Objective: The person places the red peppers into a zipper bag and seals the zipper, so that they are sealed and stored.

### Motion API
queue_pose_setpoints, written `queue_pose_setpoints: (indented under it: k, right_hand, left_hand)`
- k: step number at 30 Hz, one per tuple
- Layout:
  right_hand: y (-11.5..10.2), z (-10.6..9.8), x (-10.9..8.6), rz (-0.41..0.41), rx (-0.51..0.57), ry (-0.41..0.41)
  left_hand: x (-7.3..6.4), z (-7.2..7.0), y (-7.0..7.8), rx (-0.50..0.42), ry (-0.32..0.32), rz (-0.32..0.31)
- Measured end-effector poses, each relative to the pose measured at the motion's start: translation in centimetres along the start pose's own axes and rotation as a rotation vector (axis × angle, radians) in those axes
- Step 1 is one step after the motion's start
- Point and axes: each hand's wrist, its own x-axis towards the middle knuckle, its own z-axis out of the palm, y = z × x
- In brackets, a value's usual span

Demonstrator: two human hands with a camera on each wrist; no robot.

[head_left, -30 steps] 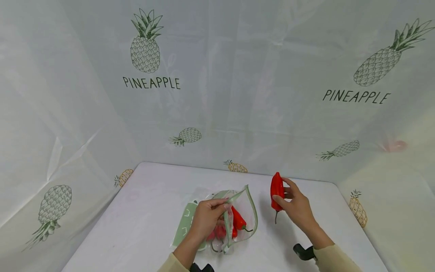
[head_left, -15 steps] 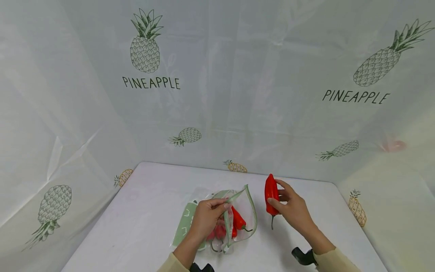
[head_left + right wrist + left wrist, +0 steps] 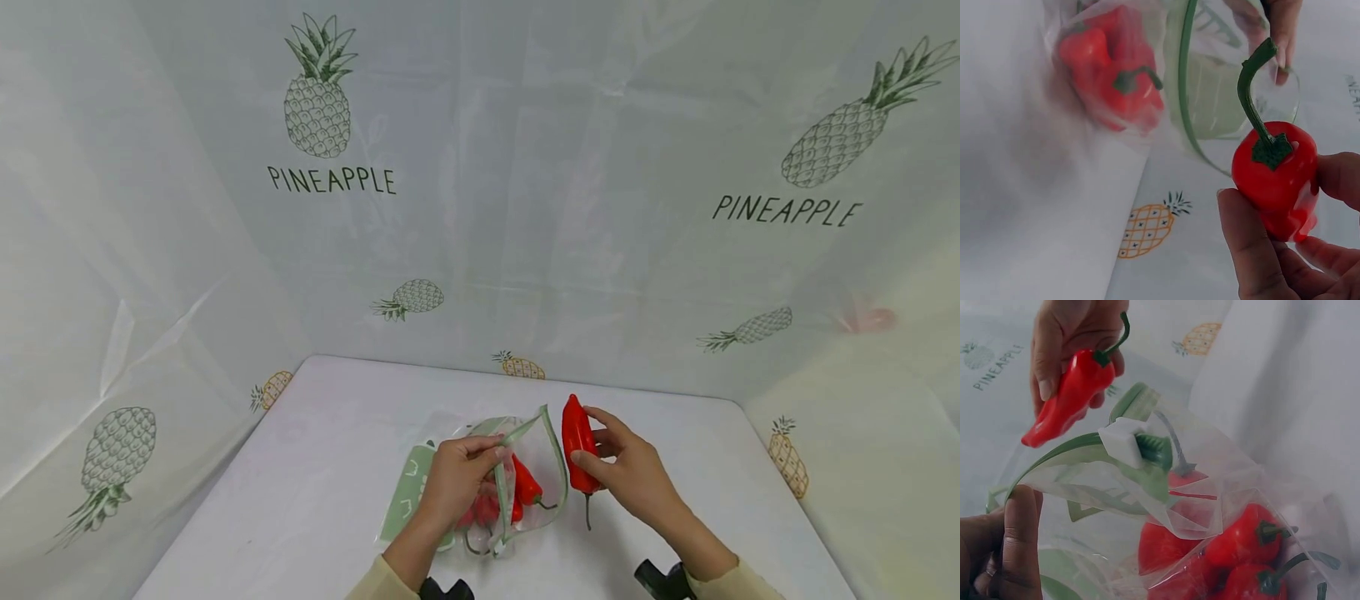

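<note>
My left hand [image 3: 457, 479] pinches the green edge of a clear zip bag [image 3: 1235, 462], whose mouth gapes toward the right. Several red peppers [image 3: 1244, 540] with green stems lie inside it, one of them right at the opening in the head view. A white slider [image 3: 1124, 442] sits on the bag's green zip strip. Just right of the bag's mouth, my right hand [image 3: 633, 467] grips another long red pepper [image 3: 577, 437] between thumb and fingers. That pepper stands nearly upright in the head view, stem [image 3: 1252, 90] pointing down toward me.
The bag's printed green panel [image 3: 407, 492] lies to the left on the white table [image 3: 300, 467]. A pale curtain with pineapple prints [image 3: 480, 208] rises behind the table and along both sides. Black camera mounts [image 3: 663, 579] sit on the wrists.
My right hand has moved left and slightly toward me with the red pepper, from well right of the bag to close beside its mouth. The left hand and bag have stayed put.
</note>
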Motion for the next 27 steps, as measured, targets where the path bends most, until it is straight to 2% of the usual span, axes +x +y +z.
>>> queue_pose_setpoints:
  k: [8, 14, 21, 27]
  right_hand:
    - [-1.1, 0.7, -0.8, 0.005, 0.012, -0.080]
    - [-1.3, 1.4, -1.0, -0.022, 0.011, -0.175]
    - [-0.9, 2.7, -0.8, -0.043, 0.018, -0.287]
    - [-1.2, 3.7, -0.3, -0.060, 0.051, -0.321]
  left_hand:
    - [0.2, 0.1, 0.1, 0.027, 0.025, 0.001]
    - [0.2, 0.4, 0.5, 0.063, 0.040, 0.021]
    - [-0.2, 0.9, 0.7, 0.070, 0.026, 0.027]
    - [-0.3, 1.1, 0.6, 0.137, 0.011, 0.041]
